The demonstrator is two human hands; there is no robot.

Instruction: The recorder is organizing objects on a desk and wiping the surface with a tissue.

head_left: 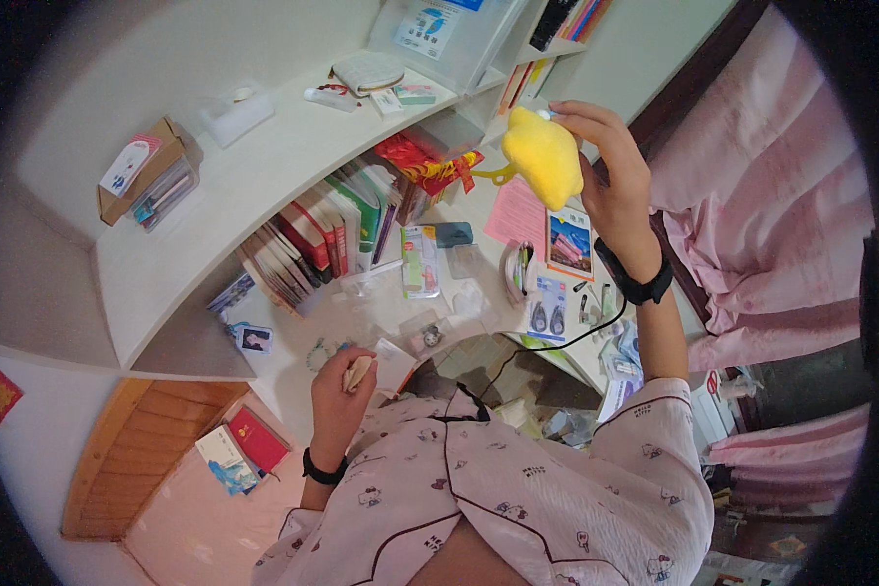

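Raised at the upper right, my right hand (617,186) is closed on a plump yellow plush toy (543,156). A yellow strap hangs from the toy's left side, and a small white bit shows at its top near my fingertips. Low over the desk on the left, my left hand (334,398) curls round a small pale beige object (359,373); my fingers cover part of it, so its kind is unclear. Both wrists carry black bands. Beside my left hand lie a beaded bracelet (320,354) and a sheet of paper (394,363).
A white shelf (264,146) curves above the desk, bearing a clear plastic bin (439,44) and a grey pouch (368,72). Books (313,234) stand beneath it. Packaged correction tapes (547,308) and a black cable (576,339) lie at the right, near pink curtains (723,215).
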